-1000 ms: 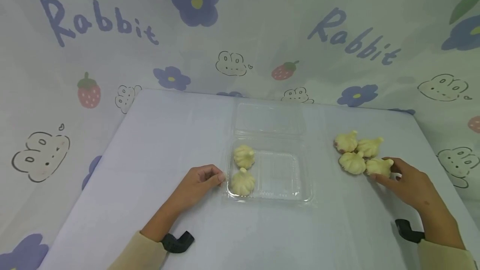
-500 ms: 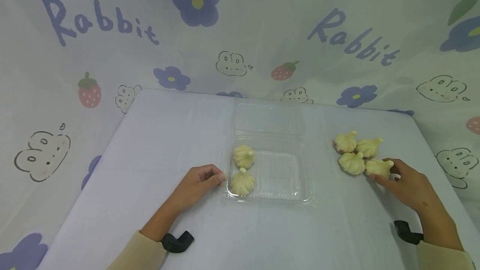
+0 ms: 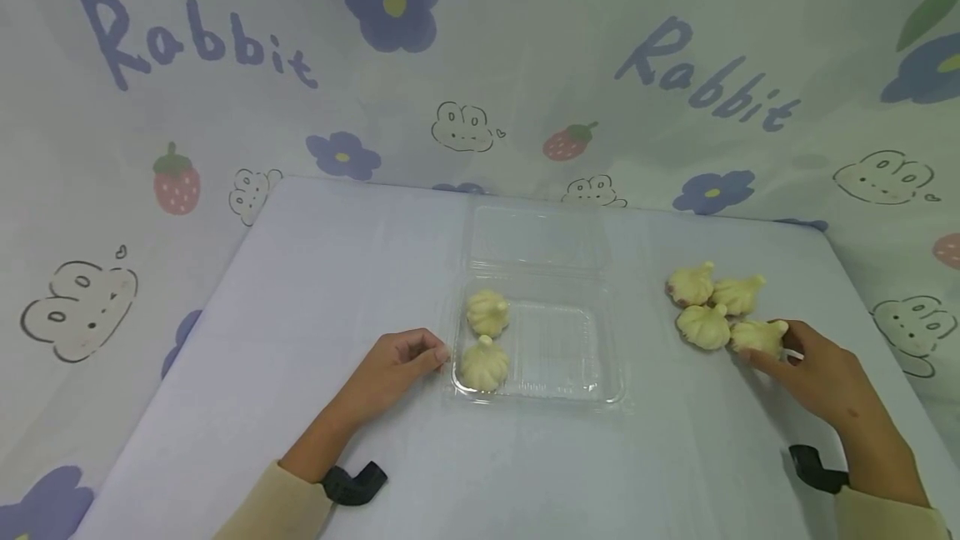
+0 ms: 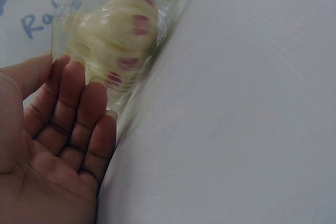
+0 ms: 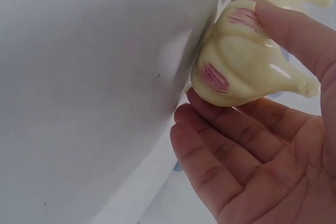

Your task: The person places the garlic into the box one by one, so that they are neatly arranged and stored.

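Observation:
In the head view, my left hand (image 3: 396,367) is at the left edge of a clear plastic clamshell box (image 3: 558,352). Thumb and fingertips pinch its rim, as the left wrist view shows. Inside, along the left side, sit two pale garlic bulbs, one (image 3: 487,312) behind the other (image 3: 484,365). Over at the right, my right hand (image 3: 821,377) holds a garlic bulb (image 3: 757,337) at the front of a small cluster. The right wrist view has the thumb on top of this purple-streaked bulb (image 5: 236,59) and the fingers around its other side.
Three more garlic bulbs (image 3: 703,327) lie close against the held one. The box's lid (image 3: 536,236) is folded back flat behind it. A white cloth covers the table (image 3: 337,273), and a patterned curtain (image 3: 480,48) hangs at its back edge.

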Tool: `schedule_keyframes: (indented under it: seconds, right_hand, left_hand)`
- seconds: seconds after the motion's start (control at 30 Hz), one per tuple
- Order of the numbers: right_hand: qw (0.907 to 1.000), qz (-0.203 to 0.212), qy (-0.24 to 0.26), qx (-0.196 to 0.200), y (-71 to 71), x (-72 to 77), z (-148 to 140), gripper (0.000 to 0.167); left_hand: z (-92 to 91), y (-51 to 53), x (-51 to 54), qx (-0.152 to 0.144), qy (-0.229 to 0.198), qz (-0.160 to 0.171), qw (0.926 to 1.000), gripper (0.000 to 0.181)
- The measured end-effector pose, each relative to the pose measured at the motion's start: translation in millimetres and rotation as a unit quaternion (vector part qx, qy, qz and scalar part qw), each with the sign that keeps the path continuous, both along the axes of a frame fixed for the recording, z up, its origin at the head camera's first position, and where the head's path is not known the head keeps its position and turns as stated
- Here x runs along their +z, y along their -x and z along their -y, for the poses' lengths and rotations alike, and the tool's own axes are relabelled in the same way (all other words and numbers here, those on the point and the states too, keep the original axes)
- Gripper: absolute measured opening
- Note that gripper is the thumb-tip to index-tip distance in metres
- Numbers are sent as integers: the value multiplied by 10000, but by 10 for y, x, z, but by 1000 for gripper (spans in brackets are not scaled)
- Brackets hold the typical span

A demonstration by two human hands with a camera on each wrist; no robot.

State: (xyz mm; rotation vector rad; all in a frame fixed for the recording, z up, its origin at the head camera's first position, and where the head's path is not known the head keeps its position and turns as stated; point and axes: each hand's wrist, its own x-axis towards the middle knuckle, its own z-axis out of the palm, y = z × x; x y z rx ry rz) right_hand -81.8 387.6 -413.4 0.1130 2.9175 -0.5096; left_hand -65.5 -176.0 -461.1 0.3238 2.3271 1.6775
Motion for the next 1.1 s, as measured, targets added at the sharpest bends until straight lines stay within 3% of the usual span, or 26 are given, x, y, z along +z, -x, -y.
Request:
schedule_keyframes:
  seconds: [0.57, 1.1]
  right_hand:
    - [9999, -101, -100, -63, -26, 26, 12, 81]
    - [9976, -614, -315, -59, -139, 326, 203, 74]
  left_hand:
    - [0, -13, 26, 5, -8, 46, 10000, 17]
    - [-1, -8, 25, 0, -63, 78, 9999, 18]
